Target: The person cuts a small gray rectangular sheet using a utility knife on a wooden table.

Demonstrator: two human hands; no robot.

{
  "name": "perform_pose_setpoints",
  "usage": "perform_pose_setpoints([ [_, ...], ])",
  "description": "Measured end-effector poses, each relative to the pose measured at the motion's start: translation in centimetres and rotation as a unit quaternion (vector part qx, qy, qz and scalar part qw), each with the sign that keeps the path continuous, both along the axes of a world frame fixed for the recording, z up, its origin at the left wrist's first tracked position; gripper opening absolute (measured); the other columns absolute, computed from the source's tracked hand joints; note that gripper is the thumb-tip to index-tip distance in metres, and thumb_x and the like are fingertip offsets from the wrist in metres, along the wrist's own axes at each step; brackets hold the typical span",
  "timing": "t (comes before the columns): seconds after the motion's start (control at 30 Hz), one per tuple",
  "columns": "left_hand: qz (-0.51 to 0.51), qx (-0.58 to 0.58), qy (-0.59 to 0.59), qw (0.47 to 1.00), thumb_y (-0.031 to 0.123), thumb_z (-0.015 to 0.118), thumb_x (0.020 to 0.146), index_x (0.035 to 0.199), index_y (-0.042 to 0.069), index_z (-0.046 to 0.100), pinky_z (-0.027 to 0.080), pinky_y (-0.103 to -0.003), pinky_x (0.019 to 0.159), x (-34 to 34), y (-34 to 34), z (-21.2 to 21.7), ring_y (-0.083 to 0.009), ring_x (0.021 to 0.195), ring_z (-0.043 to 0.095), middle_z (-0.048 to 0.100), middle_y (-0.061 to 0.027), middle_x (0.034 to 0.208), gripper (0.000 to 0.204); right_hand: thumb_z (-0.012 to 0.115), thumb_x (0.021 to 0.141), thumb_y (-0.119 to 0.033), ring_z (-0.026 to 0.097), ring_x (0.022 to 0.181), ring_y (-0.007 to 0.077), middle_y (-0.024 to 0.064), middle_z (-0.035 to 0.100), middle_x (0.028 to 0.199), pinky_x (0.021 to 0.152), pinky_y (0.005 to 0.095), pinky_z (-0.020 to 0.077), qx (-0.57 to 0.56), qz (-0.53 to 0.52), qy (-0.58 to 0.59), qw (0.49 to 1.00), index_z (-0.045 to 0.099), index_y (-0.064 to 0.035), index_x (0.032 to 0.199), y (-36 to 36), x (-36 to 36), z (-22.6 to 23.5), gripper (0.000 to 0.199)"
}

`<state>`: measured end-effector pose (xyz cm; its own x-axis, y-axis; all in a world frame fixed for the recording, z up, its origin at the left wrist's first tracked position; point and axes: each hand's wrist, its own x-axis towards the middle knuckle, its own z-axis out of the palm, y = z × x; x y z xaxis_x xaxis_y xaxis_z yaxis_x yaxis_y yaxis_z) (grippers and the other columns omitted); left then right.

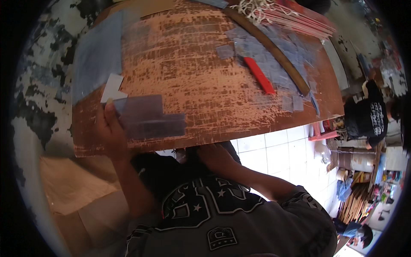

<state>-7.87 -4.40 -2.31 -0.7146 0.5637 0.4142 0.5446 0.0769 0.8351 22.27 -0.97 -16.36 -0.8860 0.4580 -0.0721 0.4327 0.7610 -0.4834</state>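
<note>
My left hand (111, 124) is at the table's left front, its thumb on top of a white card (113, 87) with an irregular outline, pinching its lower end. A small clear plastic piece sticks out beside the thumb. Just right of this hand, grey-blue clear plastic sheets (147, 118) lie overlapping near the table's front edge. My right hand (209, 156) rests low over my dark-clad lap, below the table edge. Its fingers are mostly hidden in shadow, so I cannot make out whether they hold anything.
On the worn brown table (180, 73) lie a large plastic sheet (98, 55), a red long-handled tool (259, 76), a long brown strip (274, 49), scattered plastic pieces (250, 49), and a bundle of red-and-white sticks (295, 19). Another person (366, 115) is at the right.
</note>
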Motion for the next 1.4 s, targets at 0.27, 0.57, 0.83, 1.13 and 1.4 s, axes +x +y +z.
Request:
perform_pose_setpoints([
  [0.27, 0.013, 0.012, 0.105, 0.994, 0.028, 0.051, 0.109, 0.094, -0.003, 0.059, 0.039, -0.025, 0.061, 0.7, -0.1, 1.0, -0.0071, 0.069, 0.045, 0.052, 0.0011, 0.073, 0.036, 0.060, 0.090, -0.016, 0.058, 0.117, 0.0365, 0.0201, 0.058, 0.120, 0.089, 0.0472, 0.0537, -0.033, 0.015, -0.015, 0.999, 0.059, -0.0021, 0.110, -0.3, 1.1, 1.7, 0.024],
  [0.57, 0.017, -0.005, 0.104, 0.994, 0.028, 0.049, 0.110, 0.095, -0.004, 0.059, 0.042, -0.027, 0.067, 0.3, -0.9, 0.4, -0.0099, 0.072, 0.047, 0.053, -0.0012, 0.077, 0.036, 0.055, 0.097, -0.018, 0.060, 0.117, 0.0362, 0.0184, 0.060, 0.123, 0.095, 0.0467, 0.0534, -0.135, 0.118, -0.013, 0.984, 0.060, -0.0039, 0.123, 1.1, 4.0, 8.3, 0.030],
  [0.83, 0.015, -0.031, 0.132, 0.991, 0.029, 0.049, 0.109, 0.100, -0.005, 0.061, 0.044, -0.029, 0.068, 0.2, -1.6, 0.0, -0.0108, 0.074, 0.050, 0.054, -0.0065, 0.077, 0.037, 0.065, 0.098, -0.008, 0.065, 0.108, 0.0195, 0.0122, 0.065, 0.119, 0.092, 0.0359, 0.0539, -0.237, -0.245, 0.278, 0.898, 0.059, -0.0038, 0.133, 12.7, 10.7, 22.5, 0.035],
  [1.13, -0.058, -0.041, 0.102, 0.992, 0.038, 0.051, 0.107, 0.097, -0.003, 0.062, 0.045, -0.034, 0.062, 3.4, -2.2, -0.8, -0.0159, 0.065, 0.053, 0.056, -0.0070, 0.071, 0.043, 0.072, 0.095, -0.019, 0.065, 0.101, 0.0186, 0.0073, 0.068, 0.109, 0.085, 0.0340, 0.0517, -0.135, -0.253, 0.443, 0.849, 0.058, -0.0071, 0.136, 10.6, 4.4, 18.2, 0.045],
  [1.4, -0.391, -0.114, 0.168, 0.898, 0.035, 0.068, 0.095, 0.081, 0.005, 0.058, 0.045, -0.042, 0.058, 7.2, -0.1, 4.5, -0.0354, 0.062, 0.059, 0.056, -0.0140, 0.067, 0.034, 0.068, 0.098, -0.035, 0.071, 0.088, 0.0286, 0.0178, 0.071, 0.101, 0.077, 0.0394, 0.0532, -0.292, 0.007, 0.195, 0.937, 0.064, -0.0023, 0.124, 4.3, -0.8, 18.6, 0.042],
])
